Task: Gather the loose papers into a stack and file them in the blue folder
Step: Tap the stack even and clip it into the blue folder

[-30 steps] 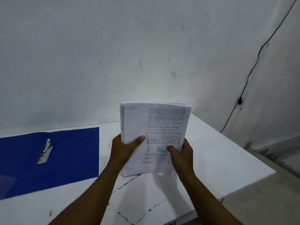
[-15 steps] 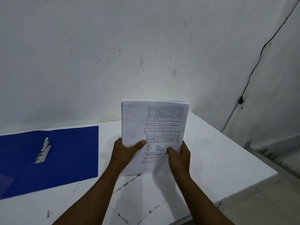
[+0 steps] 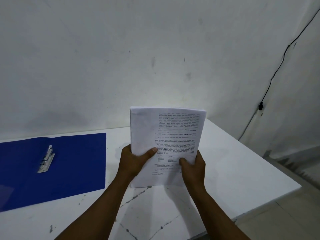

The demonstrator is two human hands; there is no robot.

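Observation:
A thick stack of printed white papers (image 3: 171,135) stands upright on its bottom edge on the white table (image 3: 233,179), its printed face towards me. My left hand (image 3: 133,161) grips its lower left side, thumb across the front. My right hand (image 3: 193,168) grips the lower right side, thumb on the front too. The blue folder (image 3: 74,163) lies open and flat on the table to the left, apart from the stack, with a metal clip (image 3: 46,159) on its inner face.
A white wall rises right behind the table. The table's right corner (image 3: 299,185) ends near a lower floor area. A black cable (image 3: 270,80) runs down the wall at the right. Dark cracks mark the tabletop near me.
The stack's sheets look more even at the top and left edges than a second ago. Both hands keep the same grip; the view has shifted slightly.

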